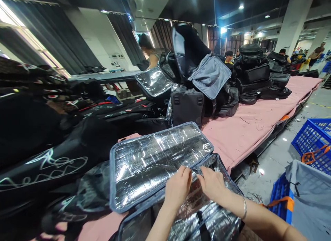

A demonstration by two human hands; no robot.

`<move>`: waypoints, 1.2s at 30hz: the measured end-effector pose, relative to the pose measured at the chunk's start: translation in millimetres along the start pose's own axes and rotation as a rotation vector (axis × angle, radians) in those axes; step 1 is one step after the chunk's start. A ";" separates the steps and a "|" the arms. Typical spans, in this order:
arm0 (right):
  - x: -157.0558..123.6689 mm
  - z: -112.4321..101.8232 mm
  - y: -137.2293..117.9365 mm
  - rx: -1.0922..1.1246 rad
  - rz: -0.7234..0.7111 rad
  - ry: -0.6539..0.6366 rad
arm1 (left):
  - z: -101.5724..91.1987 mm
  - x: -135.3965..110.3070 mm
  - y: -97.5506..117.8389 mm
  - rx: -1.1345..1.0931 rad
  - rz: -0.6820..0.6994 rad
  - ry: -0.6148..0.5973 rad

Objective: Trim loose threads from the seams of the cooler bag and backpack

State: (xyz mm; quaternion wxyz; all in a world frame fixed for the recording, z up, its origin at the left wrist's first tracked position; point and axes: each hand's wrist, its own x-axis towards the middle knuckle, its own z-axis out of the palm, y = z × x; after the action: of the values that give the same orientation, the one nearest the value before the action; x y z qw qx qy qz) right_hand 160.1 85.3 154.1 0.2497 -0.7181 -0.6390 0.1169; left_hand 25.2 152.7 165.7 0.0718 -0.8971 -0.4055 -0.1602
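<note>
Right in front of me lies an insulated bag (pixel 207 213) with a silver foil lining. Its foil-lined lid (pixel 160 161), edged in grey binding, is folded back away from me. My left hand (pixel 179 185) is closed at the seam between lid and body, fingertips pinched together. Close beside it, my right hand (pixel 210 182) also pinches at the bag's edge; a bracelet circles that wrist. Between the two hands shows a small dark bit of the edge, too small to name. A black strap (pixel 204 230) crosses the lining nearer to me.
Black bags (pixel 253 75) are piled along the pink-covered table (pixel 240 130). More dark bags with white line drawings (pixel 51 168) crowd the left. Blue crates (pixel 314 141) stand on the floor at right, one with a grey liner. A person (pixel 152 58) is beyond the pile.
</note>
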 end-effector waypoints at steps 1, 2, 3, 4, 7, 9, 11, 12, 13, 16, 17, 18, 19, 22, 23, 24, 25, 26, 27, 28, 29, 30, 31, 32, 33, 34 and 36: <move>0.2 -1.0 -1.4 -0.037 0.000 -0.011 | 1.4 -0.4 -0.2 -0.013 0.002 0.010; 0.7 -1.6 -2.4 -0.057 -0.008 -0.020 | 2.4 -0.7 -0.3 -0.028 0.002 0.019; 1.3 -2.0 -2.9 -0.068 -0.021 -0.026 | 3.0 -0.9 -0.7 -0.046 0.000 0.027; 2.1 -2.5 -2.8 -0.072 -0.035 -0.029 | 3.0 -1.0 -1.5 -0.067 -0.004 0.035; 5.0 -6.3 0.0 -0.055 -0.072 -0.032 | -0.9 -1.0 -7.7 -0.146 -0.044 0.062; 7.3 -11.0 2.3 -0.010 -0.070 -0.049 | -6.2 -0.9 -15.1 -0.202 -0.093 0.082; 9.7 -15.9 2.9 0.032 -0.056 -0.088 | -11.6 -1.2 -22.6 -0.258 -0.145 0.094; 10.8 -17.9 2.1 0.044 -0.059 -0.112 | -13.8 -1.5 -25.5 -0.285 -0.166 0.097; 11.9 -19.3 0.5 0.046 -0.070 -0.134 | -15.3 -1.9 -27.3 -0.313 -0.185 0.100; 14.8 -20.1 -7.1 0.023 -0.120 -0.172 | -16.3 -3.2 -27.1 -0.379 -0.236 0.110; 15.7 -19.6 -9.7 0.010 -0.131 -0.178 | -15.9 -3.7 -25.8 -0.395 -0.249 0.114; 16.5 -19.0 -12.0 -0.003 -0.138 -0.182 | -15.3 -4.2 -24.2 -0.410 -0.261 0.118; 17.1 -18.6 -13.7 -0.014 -0.143 -0.183 | -14.7 -4.7 -22.6 -0.423 -0.270 0.121; 17.8 -19.1 -14.9 -0.037 -0.157 -0.184 | -13.6 -6.4 -19.5 -0.455 -0.291 0.133; 17.7 -19.7 -14.3 -0.038 -0.161 -0.182 | -13.4 -6.9 -19.1 -0.464 -0.296 0.136; 17.4 -20.4 -13.6 -0.036 -0.165 -0.179 | -13.2 -7.4 -18.9 -0.473 -0.301 0.140; 17.1 -21.1 -12.9 -0.034 -0.169 -0.179 | -12.9 -7.7 -18.9 -0.482 -0.305 0.142; 17.0 -21.5 -12.5 -0.032 -0.172 -0.180 | -12.4 -7.9 -19.1 -0.493 -0.307 0.144; 17.0 -21.6 -12.6 -0.031 -0.176 -0.180 | -11.7 -8.0 -19.3 -0.504 -0.308 0.147; 17.3 -21.5 -13.1 -0.034 -0.178 -0.181 | -11.0 -8.0 -19.4 -0.515 -0.308 0.151; 17.8 -21.1 -14.0 -0.038 -0.179 -0.183 | -10.3 -8.0 -19.6 -0.526 -0.306 0.157; 18.4 -20.6 -15.2 -0.043 -0.177 -0.185 | -10.0 -8.1 -19.6 -0.537 -0.303 0.164; 19.1 -20.2 -16.3 -0.049 -0.177 -0.187 | -10.1 -8.6 -19.3 -0.549 -0.300 0.173; 19.7 -19.8 -17.2 -0.052 -0.179 -0.188 | -10.9 -9.6 -18.7 -0.561 -0.296 0.183; 20.2 -19.5 -17.5 -0.049 -0.184 -0.189 | -12.6 -11.6 -17.6 -0.575 -0.292 0.195; 20.4 -19.2 -17.1 -0.039 -0.193 -0.187 | -15.2 -14.6 -15.7 -0.590 -0.287 0.206; 20.1 -18.4 -13.6 0.018 -0.206 -0.182 | -21.8 -24.6 -9.8 -0.624 -0.269 0.229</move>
State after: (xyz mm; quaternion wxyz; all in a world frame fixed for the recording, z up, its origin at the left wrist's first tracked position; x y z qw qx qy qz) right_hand 160.5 101.9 179.7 0.2078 -0.6329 -0.7282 0.1609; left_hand -2.4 136.2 177.7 -0.1823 -0.7908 -0.4408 -0.3836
